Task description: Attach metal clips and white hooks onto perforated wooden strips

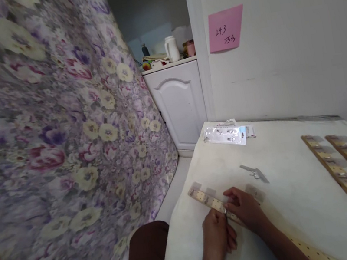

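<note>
The narrow wooden strip (216, 205) lies slantwise on the cloth-covered table (281, 148) in front of me, its far end reaching beyond my hands to the left and its near end running under my right hand (245, 208). Pale squares with small holes show along it, with clear plastic bits at its edges. My left hand (215, 230) is at the strip's near side, fingers curled inward, thumb and forefinger drawn together beside a small metal piece (225, 212); whether they grip it, I cannot tell. My right hand comes over from the other side, fingers bent and partly closed, the tips at the strip close to that metal piece; I can't make out whether they pinch anything. Just beyond my right hand, apart from it, lies a flat piece with a metal hook (255, 173). A strip with holes (308, 251) shows beside my right forearm, and more wooden strips (344, 177) lie well off to my right.
</note>
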The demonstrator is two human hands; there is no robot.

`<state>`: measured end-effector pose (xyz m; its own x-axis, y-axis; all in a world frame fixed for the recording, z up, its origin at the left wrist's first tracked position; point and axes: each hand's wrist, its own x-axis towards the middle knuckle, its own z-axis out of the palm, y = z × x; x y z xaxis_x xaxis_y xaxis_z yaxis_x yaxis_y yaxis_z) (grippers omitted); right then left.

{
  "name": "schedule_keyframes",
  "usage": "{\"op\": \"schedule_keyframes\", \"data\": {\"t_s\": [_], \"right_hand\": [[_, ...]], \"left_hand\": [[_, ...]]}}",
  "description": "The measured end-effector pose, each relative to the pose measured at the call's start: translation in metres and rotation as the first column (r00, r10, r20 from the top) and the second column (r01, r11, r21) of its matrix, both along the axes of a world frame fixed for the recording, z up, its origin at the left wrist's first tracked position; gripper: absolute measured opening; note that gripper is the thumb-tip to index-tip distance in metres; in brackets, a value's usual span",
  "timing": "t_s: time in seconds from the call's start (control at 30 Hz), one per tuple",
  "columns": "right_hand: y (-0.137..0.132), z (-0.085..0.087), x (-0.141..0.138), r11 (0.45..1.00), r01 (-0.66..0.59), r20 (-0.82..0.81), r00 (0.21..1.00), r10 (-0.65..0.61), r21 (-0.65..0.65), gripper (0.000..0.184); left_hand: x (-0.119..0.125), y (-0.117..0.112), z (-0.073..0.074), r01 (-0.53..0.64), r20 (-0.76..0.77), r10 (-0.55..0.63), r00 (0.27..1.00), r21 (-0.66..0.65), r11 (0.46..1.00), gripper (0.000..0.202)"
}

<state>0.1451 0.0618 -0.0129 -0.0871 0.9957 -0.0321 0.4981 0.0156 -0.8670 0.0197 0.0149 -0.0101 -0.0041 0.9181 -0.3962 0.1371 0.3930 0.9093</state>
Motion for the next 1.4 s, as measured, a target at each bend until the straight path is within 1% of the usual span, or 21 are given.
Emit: {"op": "schedule_keyframes", "data": {"t_s": [0.1,0.2,0.3,0.4,0.53,0.63,0.8,0.9,0.97,1.03,1.13,1.17,1.2,1.23,1.3,1.4], "right_hand": [[0.002,-0.002,0.000,1.000,-0.010,-0.028,1.000,0.009,-0.021,0.024],[0.003,-0.003,0.000,1.000,-0.023,-0.044,0.999,0.022,-0.015,0.024],[0.004,-0.005,0.000,1.000,-0.030,-0.026,0.999,0.030,-0.004,0.024],[0.003,-0.007,-0.001,1.000,-0.008,-0.011,1.000,0.008,0.018,0.028],[0.000,-0.007,0.000,0.995,0.009,-0.004,1.000,-0.008,0.098,0.038],[-0.004,-0.003,0.001,0.984,-0.002,0.026,1.000,-0.003,0.179,0.034],[-0.011,0.003,-0.001,0.972,0.003,0.056,0.998,-0.017,0.233,0.026],[-0.016,0.009,0.002,0.953,0.020,0.064,0.997,-0.041,0.302,0.025],[-0.019,0.016,0.011,0.937,0.041,0.049,0.997,-0.062,0.347,0.025],[-0.021,0.025,0.029,0.927,0.095,0.017,0.994,-0.108,0.362,0.025],[-0.023,0.035,0.065,0.911,0.267,-0.010,0.961,-0.278,0.313,0.026],[-0.025,0.036,0.076,0.910,0.301,0.006,0.949,-0.316,0.285,0.026],[-0.029,0.036,0.086,0.914,0.309,0.029,0.944,-0.328,0.262,0.026],[-0.033,0.035,0.094,0.926,0.289,0.056,0.949,-0.310,0.241,0.026],[-0.045,0.030,0.103,0.959,0.207,0.103,0.968,-0.230,0.193,0.027],[-0.065,0.018,0.104,0.988,0.085,0.182,0.977,-0.108,0.130,0.022]], "left_hand": [[-0.001,0.001,-0.003,0.004,0.009,-0.004,1.000,-0.006,1.000,0.026],[-0.001,0.001,-0.005,0.010,0.018,-0.010,1.000,-0.008,1.000,0.028],[-0.001,0.001,-0.005,0.009,0.014,-0.009,1.000,0.001,1.000,0.030],[0.000,0.001,-0.004,0.003,0.000,-0.003,1.000,0.019,1.000,0.032],[-0.001,0.000,-0.004,-0.004,-0.009,0.004,1.000,0.051,0.999,0.030],[-0.001,-0.001,-0.004,-0.008,-0.015,0.009,1.000,0.071,0.997,0.028],[-0.001,-0.001,-0.003,-0.006,-0.017,0.008,1.000,0.087,0.996,0.028],[-0.001,-0.001,-0.003,-0.009,-0.016,0.011,1.000,0.095,0.995,0.027],[-0.001,-0.002,-0.003,-0.016,-0.018,0.018,1.000,0.096,0.995,0.027],[-0.001,-0.002,-0.004,-0.022,-0.018,0.024,1.000,0.094,0.995,0.026],[-0.002,-0.003,-0.005,-0.022,-0.008,0.022,1.000,0.090,0.996,0.023],[-0.002,-0.003,-0.005,-0.020,-0.003,0.021,1.000,0.089,0.996,0.022],[-0.002,-0.003,-0.005,-0.019,0.001,0.019,1.000,0.088,0.996,0.022],[-0.002,-0.003,-0.005,-0.018,0.004,0.018,1.000,0.086,0.996,0.021],[-0.003,-0.003,-0.006,-0.017,0.007,0.017,1.000,0.082,0.996,0.021],[-0.003,-0.002,-0.008,-0.020,0.007,0.020,1.000,0.072,0.997,0.020]]}}
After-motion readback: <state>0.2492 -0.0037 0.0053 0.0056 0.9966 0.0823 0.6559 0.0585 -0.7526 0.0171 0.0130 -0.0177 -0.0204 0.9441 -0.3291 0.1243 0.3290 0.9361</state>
